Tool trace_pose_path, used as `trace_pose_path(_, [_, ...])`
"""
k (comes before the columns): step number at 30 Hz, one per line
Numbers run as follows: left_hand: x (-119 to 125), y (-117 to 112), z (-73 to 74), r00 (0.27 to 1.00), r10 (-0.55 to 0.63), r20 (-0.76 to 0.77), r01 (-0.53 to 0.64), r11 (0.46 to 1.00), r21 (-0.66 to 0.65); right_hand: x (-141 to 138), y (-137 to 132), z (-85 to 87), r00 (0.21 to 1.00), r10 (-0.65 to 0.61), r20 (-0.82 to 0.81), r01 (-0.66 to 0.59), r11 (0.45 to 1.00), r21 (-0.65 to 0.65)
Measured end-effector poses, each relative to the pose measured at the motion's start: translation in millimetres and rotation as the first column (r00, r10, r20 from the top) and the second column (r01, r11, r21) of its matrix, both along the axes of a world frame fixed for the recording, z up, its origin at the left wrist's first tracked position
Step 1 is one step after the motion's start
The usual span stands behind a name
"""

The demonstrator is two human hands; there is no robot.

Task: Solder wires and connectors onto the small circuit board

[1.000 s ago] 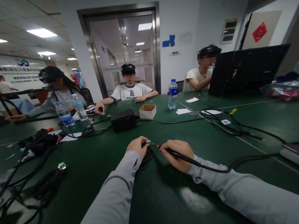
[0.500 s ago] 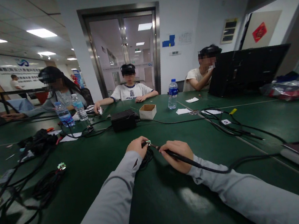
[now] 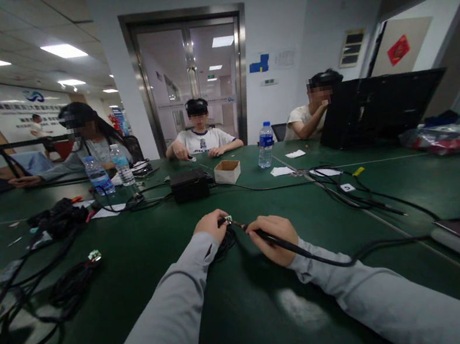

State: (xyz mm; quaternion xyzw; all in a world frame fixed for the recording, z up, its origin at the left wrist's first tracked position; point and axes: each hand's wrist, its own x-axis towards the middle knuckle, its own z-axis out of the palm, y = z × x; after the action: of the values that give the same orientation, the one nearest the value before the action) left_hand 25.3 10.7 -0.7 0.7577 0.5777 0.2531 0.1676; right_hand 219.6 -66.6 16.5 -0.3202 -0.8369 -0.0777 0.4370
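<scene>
Near the middle of the green table [image 3: 248, 323], my left hand [image 3: 212, 226] is closed on a black cable. A small green circuit board [image 3: 228, 219] sticks out past its fingertips at the cable's end. Part of the black coiled cable [image 3: 227, 246] lies under that hand on the tabletop. My right hand [image 3: 276, 240] grips a black soldering iron [image 3: 305, 253] like a pen. Its tip points left and meets or nearly meets the board; contact is too small to tell. The iron's cord runs back over my right forearm to the right.
Beyond my hands stand a black box [image 3: 190, 185], a small open carton [image 3: 228, 172] and a water bottle [image 3: 265, 145]. Another coiled cable with a board [image 3: 94, 255] lies left. Loose black cables [image 3: 363, 196] spread right. Several people sit around the table.
My hands, the board and the soldering iron keep the same position. Across the table, a person's hand has drawn inward, and a person in the left background has shifted right.
</scene>
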Motion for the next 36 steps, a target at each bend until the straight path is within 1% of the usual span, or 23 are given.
trace_pose_path(5, [0,1,-0.9,1.0,0.004,-0.007,-0.004,1.0,0.001,1,1,-1.1,1.0,0.006,0.002,-0.006,1.0,-0.01])
trace_pose_path(13, [0,-1,2.1,1.0,0.007,-0.001,-0.007,1.0,-0.015,1,0,-0.9,1.0,0.008,0.03,-0.007,0.999,-0.036])
trace_pose_path(17, [1,0,1.5,1.0,0.014,-0.018,-0.015,1.0,-0.017,2,0,2.0,1.0,-0.012,0.019,0.011,1.0,0.02])
trace_pose_path(19, [1,0,2.5,0.999,0.018,-0.05,-0.019,1.0,-0.013,3,1,2.9,0.999,-0.03,-0.01,0.03,0.999,0.036])
trace_pose_path(22, [3,-3,8.9,0.989,0.009,-0.149,-0.008,1.0,0.008,5,3,2.7,0.998,-0.037,-0.057,0.038,0.999,0.008])
trace_pose_path(24, [3,-10,15.8,0.972,0.024,-0.232,-0.024,1.0,0.001,6,4,2.1,0.996,-0.041,-0.084,0.04,0.999,-0.012])
trace_pose_path(26, [0,-23,22.1,0.954,0.039,-0.298,-0.043,0.999,-0.01,5,5,1.8,0.991,-0.056,-0.122,0.054,0.998,-0.024])
trace_pose_path(27, [-3,-31,24.1,0.946,0.024,-0.322,-0.028,1.0,-0.009,5,5,1.8,0.988,-0.064,-0.142,0.06,0.998,-0.03])
trace_pose_path(28, [-6,-40,24.9,0.939,-0.015,-0.344,0.012,1.0,-0.009,5,5,1.8,0.985,-0.07,-0.157,0.064,0.997,-0.038])
trace_pose_path(31, [-20,-64,21.1,0.899,-0.2,-0.389,0.197,0.979,-0.048,4,6,1.6,0.98,-0.079,-0.184,0.069,0.996,-0.061])
trace_pose_path(32, [-25,-70,18.8,0.886,-0.245,-0.394,0.235,0.969,-0.074,4,6,1.3,0.979,-0.081,-0.187,0.069,0.995,-0.066])
trace_pose_path(34, [-37,-74,14.8,0.874,-0.277,-0.399,0.254,0.961,-0.111,4,7,0.4,0.979,-0.084,-0.185,0.071,0.995,-0.074])
trace_pose_path(36, [-51,-69,13.5,0.874,-0.242,-0.421,0.208,0.97,-0.125,5,7,-0.7,0.981,-0.082,-0.176,0.07,0.995,-0.075])
